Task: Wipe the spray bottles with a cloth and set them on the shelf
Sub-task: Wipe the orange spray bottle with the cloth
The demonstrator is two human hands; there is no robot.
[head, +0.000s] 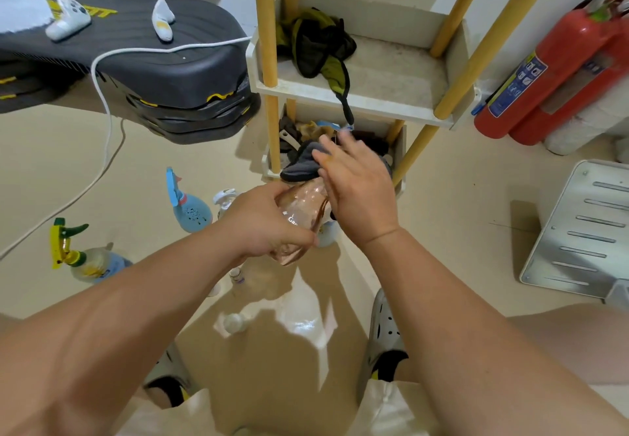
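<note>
My left hand (262, 221) grips a clear pink bottle (303, 210) held over the floor in front of the shelf. A dark grey cloth (301, 163) lies over the bottle's top end, and my right hand (357, 193) holds that cloth against the bottle. On the floor to the left stand a blue spray bottle (189, 209), a yellow-and-green trigger bottle (85, 258) and a white-topped clear bottle (226, 200). The white shelf (391, 95) with yellow poles stands straight ahead, its upper tier holding only a dark olive bag (316, 44).
The shelf's lower tier (272, 166) is stuffed with rags and tools. Red fire extinguishers (561, 64) stand at the right, a metal bracket (585, 231) lies on the floor. A black stepper (136, 57) with white controllers and a white cable (105, 101) sits left. Small bottles lie near my feet.
</note>
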